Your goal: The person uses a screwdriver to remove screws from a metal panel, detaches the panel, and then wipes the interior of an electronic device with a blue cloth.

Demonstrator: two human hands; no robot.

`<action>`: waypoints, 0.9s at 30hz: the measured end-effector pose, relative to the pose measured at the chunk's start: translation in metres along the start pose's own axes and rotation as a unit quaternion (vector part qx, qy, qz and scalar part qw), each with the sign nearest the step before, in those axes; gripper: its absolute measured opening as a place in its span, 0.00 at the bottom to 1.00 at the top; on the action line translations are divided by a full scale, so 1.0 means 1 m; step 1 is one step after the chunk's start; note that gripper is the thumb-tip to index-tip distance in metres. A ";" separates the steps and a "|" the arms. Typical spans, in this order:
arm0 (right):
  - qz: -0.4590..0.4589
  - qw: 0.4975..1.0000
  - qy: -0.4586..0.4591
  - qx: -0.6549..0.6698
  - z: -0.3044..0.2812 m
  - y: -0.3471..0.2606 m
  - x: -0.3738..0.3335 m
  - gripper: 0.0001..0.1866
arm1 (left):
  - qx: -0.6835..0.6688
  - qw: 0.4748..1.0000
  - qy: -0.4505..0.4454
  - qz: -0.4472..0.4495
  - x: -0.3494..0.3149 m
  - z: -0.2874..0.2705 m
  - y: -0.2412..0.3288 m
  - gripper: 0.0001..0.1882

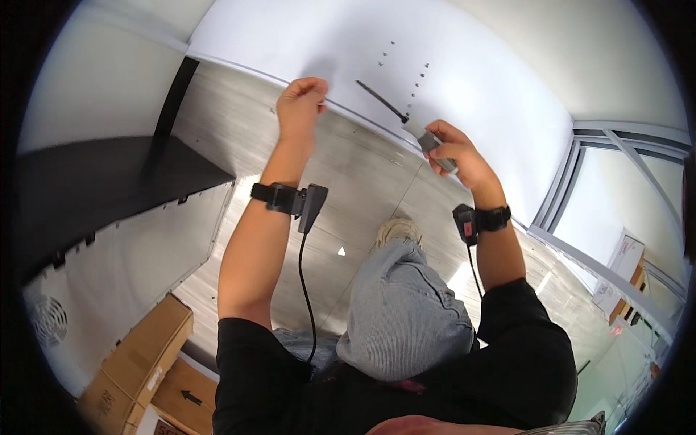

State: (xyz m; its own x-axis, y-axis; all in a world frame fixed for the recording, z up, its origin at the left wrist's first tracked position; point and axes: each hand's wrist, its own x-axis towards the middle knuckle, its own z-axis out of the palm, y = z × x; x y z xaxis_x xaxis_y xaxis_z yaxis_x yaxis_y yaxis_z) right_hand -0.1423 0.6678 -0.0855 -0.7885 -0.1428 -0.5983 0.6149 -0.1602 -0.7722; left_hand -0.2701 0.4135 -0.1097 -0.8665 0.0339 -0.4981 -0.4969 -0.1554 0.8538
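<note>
The right hand (464, 156) wraps the grey handle of a screwdriver (413, 128), its shaft over the white panel (493, 80), pointing far left. Small dark screws (423, 75) stand in two rows beyond it, none at the tip, so no screw appears to be being turned. The left hand (301, 105) has its fingers pressed together by the near edge; whether they pinch anything I cannot tell.

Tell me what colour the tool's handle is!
The handle is light and darker grey, best in the head view.
</note>
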 end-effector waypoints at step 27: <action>-0.036 0.995 0.024 0.087 -0.026 0.001 0.031 0.19 | 0.263 0.945 0.003 0.193 0.056 0.043 -0.070 0.10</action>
State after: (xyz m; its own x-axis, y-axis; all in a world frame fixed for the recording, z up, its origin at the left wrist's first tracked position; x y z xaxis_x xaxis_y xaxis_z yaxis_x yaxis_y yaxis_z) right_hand -0.1665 0.6886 -0.1099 -0.8280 -0.0791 -0.5552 0.5467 -0.3347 -0.7676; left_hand -0.2860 0.4685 -0.1907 -0.9885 0.0697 -0.1343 -0.1011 0.3567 0.9287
